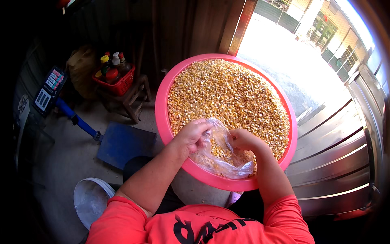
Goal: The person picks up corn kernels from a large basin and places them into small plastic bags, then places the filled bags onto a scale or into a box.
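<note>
A wide pink basin [163,118] in front of me is filled with loose yellow corn kernels [227,87]. Over its near side I hold a clear plastic bag [221,164] with its mouth spread. My left hand [194,136] pinches the bag's left rim, and my right hand [243,140] grips the opposite rim, its fingertips partly hidden. Some kernels show through the bag's opening; whether they lie inside it or beneath the thin film I cannot tell.
To the left stands a platform scale [126,144] with a blue post and keypad display [49,90]. Behind it, a wooden stool [132,99] bears a red basket [122,84] of bottles. A white bucket [91,203] is at lower left, metal panels [333,162] at right.
</note>
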Demonstrator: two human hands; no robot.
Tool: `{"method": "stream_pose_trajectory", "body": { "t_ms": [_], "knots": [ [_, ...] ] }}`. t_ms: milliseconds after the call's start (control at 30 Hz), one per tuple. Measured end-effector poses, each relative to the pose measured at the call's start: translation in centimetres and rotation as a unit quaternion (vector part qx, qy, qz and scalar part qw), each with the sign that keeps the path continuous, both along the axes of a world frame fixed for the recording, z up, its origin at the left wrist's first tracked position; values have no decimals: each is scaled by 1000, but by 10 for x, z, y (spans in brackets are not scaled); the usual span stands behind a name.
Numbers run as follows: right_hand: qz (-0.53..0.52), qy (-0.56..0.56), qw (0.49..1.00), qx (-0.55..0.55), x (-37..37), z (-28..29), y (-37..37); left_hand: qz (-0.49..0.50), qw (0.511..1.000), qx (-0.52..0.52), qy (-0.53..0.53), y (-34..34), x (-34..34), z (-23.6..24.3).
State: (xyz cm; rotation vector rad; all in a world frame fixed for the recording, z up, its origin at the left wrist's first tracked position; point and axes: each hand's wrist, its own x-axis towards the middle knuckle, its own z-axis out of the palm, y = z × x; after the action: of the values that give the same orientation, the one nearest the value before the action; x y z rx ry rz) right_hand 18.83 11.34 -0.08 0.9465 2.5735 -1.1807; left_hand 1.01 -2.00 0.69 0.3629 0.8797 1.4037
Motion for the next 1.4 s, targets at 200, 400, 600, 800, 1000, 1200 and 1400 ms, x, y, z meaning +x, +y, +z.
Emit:
{"method": "stream_pose_trajectory", "body": {
  "t_ms": [200,400,600,800,1000,1200,1400],
  "knots": [
    [-91,159,976,-117,4,28,-3,9,1000,-6,5,-1,1,2],
    [-75,234,930,-272,6,46,-13,20,1000,3,-5,1,2,0],
    [49,114,945,-301,7,45,-16,21,1000,4,11,9,-3,-20],
    [87,44,952,-291,7,51,-16,13,1000,10,4,5,-6,-18],
    [108,21,956,-271,8,59,-19,11,1000,-2,17,6,-5,-15],
    [30,153,947,-280,14,50,-4,11,1000,0,23,2,-3,-7],
    [-143,199,964,-101,14,28,10,-8,1000,24,4,1,-4,-6]
  ]
}}
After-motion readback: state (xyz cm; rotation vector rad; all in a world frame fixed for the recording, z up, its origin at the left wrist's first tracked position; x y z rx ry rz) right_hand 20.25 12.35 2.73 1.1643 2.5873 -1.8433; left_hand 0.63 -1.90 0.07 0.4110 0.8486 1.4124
